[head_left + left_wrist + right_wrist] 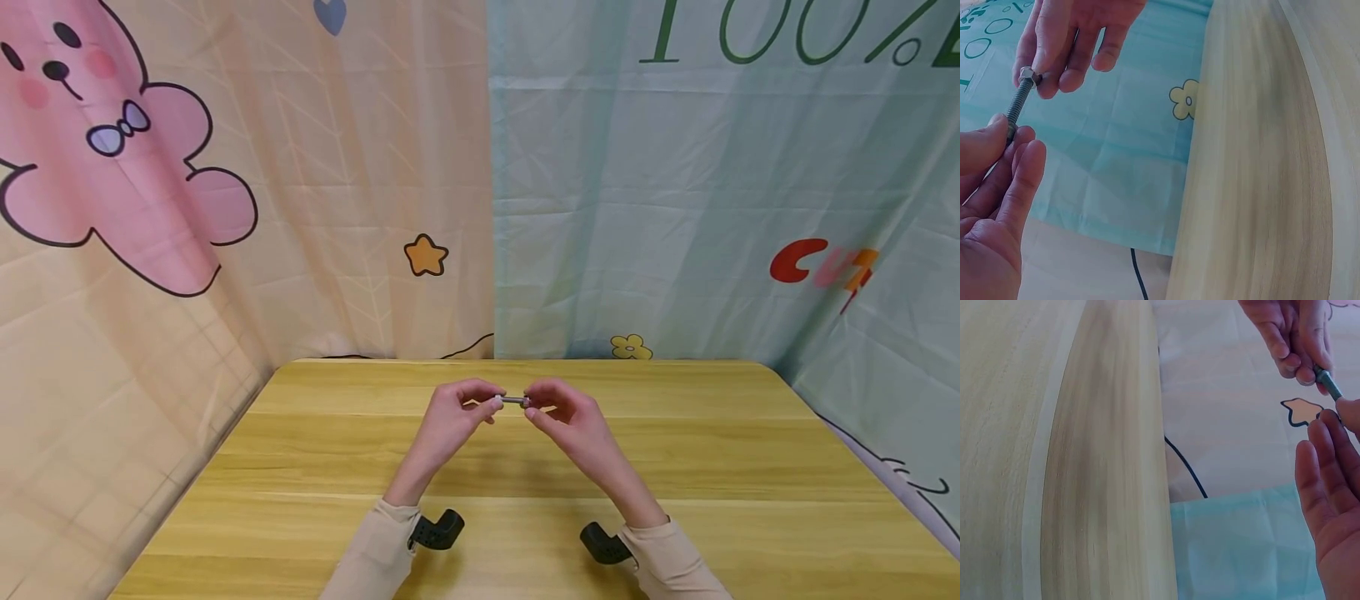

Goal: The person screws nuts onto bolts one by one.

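Observation:
A threaded metal bolt [513, 400] is held between the two hands, above the wooden table. My left hand [453, 412] pinches one end of it between thumb and fingers; in the left wrist view those fingertips partly cover that end. At the other end, a hex nut [1030, 75] shows on the bolt, and the thumb and fingers of my right hand [570, 417] pinch there. The remaining fingers of the right hand hang loosely apart. In the right wrist view the bolt's right-hand end is hidden behind the thumb.
The wooden table [300, 467] spans the lower view, its far edge close to printed curtains. A pink bear [150, 167] and an orange star [426, 255] are printed on them. Black wrist devices [439, 530] sit at both sleeves.

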Available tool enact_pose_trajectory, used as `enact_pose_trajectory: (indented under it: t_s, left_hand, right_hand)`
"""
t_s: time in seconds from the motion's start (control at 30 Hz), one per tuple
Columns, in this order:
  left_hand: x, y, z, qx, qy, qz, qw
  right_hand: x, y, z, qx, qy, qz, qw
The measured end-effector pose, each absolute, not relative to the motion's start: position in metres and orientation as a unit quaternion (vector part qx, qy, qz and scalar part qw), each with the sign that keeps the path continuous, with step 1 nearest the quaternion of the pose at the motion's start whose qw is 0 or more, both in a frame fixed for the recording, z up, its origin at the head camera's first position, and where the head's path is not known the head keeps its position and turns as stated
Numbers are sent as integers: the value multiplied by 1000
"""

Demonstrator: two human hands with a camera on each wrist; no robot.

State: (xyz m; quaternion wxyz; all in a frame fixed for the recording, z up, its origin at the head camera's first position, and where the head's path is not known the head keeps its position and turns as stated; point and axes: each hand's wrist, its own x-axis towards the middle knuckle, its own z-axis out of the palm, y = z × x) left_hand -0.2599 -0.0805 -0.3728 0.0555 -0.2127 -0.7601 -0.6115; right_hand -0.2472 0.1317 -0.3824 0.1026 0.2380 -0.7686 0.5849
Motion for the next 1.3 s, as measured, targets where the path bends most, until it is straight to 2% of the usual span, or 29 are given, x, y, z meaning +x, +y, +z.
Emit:
enact_pose_trajectory:
  t_s: [0.53, 0.93, 1.3]
  left_hand:
    - [-257, -79, -371, -209, -771, -600, 45]
    - [-259, -81, -372, -209, -766, -606, 53]
    - [-259, -80, -372, -214, -762, -609, 47]
  right_hand:
    - [-244, 125, -383, 159, -776, 606, 74]
    - [-247, 131, -381, 233, -773, 580, 105]
    - [-245, 129, -382, 210, -772, 594, 83]
